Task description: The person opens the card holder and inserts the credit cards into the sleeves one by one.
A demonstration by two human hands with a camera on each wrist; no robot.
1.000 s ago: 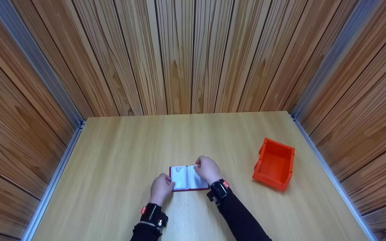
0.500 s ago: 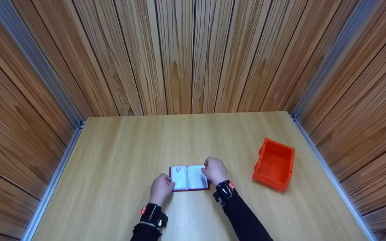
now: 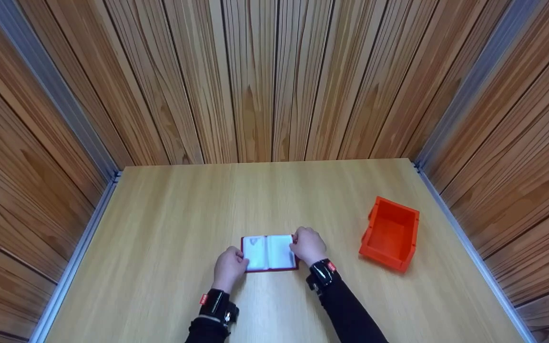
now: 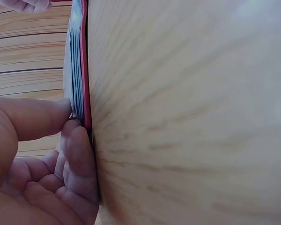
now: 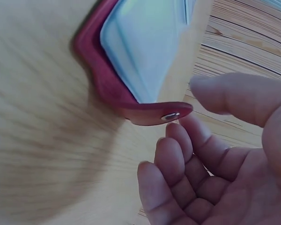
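Note:
A small red card holder (image 3: 281,252) lies spread open on the table, its clear sleeves facing up. My left hand (image 3: 229,267) is at its left edge. In the left wrist view, thumb and index finger pinch the corner of the stacked sleeves (image 4: 76,70) beside the red cover (image 4: 85,70). My right hand (image 3: 309,245) is at the right edge. There, in the right wrist view, a red strap (image 5: 145,114) with a metal snap (image 5: 170,116) sticks out. The right fingers (image 5: 168,159) bend loosely right by the strap's tip, with the thumb (image 5: 225,91) apart from it.
An orange plastic bin (image 3: 389,233) stands on the table (image 3: 198,205) to the right of the hands. Wood-plank walls (image 3: 255,95) enclose the back and both sides, with metal rails (image 3: 474,257) along the table's sides.
My right hand has moved right, from over the right-hand sleeve to the card holder's right edge, uncovering that sleeve. The left hand and the bin have stayed put.

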